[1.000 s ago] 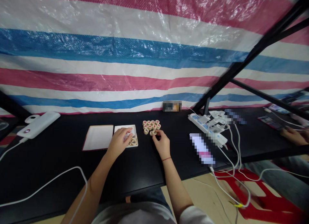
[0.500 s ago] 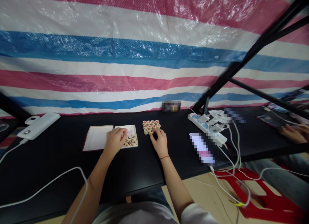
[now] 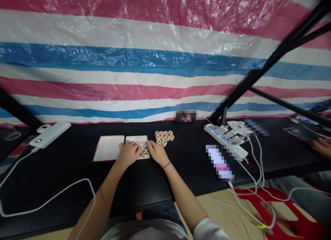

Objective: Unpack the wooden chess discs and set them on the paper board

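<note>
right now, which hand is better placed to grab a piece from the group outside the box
Probably the right hand: it is at the right side of the white box, close to the group of pieces. The left hand is over the box's left part, farther from that group.

Box (image 3: pixel 131 138), discs (image 3: pixel 161 137) on black table (image 3: pixel 147 188)

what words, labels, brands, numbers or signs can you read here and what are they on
None can be quoted with certainty.
Red characters on the rear round pieces: too small.
Black characters on the two front pieces: too small.
Black characters on the boxed pieces: too small.
Bright screen: pixelated, unreadable.
White device at far left: mark too small.
</note>
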`<state>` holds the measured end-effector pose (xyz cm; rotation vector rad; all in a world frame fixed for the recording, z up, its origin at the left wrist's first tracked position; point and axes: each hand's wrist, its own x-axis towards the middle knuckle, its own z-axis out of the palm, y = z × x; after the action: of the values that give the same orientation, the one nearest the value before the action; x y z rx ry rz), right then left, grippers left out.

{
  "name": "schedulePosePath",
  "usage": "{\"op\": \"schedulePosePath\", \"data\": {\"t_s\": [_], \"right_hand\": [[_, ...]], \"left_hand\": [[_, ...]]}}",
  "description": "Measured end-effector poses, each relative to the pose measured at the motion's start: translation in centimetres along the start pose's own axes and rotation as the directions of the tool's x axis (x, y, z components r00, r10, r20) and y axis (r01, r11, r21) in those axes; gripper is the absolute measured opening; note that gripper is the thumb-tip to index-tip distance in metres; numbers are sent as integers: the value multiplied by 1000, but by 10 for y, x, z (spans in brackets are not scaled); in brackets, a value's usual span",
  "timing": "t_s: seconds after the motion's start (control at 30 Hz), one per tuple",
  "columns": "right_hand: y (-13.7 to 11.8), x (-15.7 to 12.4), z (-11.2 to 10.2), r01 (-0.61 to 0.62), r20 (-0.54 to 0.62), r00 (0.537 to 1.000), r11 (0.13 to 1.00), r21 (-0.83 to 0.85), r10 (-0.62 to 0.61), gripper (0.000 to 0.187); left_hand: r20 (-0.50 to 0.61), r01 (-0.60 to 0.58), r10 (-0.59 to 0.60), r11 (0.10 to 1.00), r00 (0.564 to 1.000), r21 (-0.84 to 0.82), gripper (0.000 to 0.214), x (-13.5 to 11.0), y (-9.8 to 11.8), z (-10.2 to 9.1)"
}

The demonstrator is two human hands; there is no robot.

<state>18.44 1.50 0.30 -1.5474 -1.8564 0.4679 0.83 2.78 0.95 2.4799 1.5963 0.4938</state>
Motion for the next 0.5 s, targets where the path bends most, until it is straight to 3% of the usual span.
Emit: {"op": "schedulePosePath", "data": {"t_s": [0.23, 0.33, 0.4, 0.5], "right_hand": [[-1, -2, 2, -37, 2, 999, 996, 79, 36, 29], [-4, -2, -2, 12, -128, 992, 991, 137, 6, 24], [-7, -3, -4, 93, -193, 979, 986, 136, -66, 20], [-13, -5, -3, 236, -151, 964, 967, 99, -220, 26]], "left_hand": [[-8, 17, -17, 999, 1000, -34, 28, -1, 10, -8], [-35, 91, -95, 991, 995, -94, 21, 1, 9, -14], [-87, 141, -161, 969, 983, -205, 20, 3, 8, -17], [-90, 169, -236, 869, 968, -466, 26, 4, 10, -16]]}}
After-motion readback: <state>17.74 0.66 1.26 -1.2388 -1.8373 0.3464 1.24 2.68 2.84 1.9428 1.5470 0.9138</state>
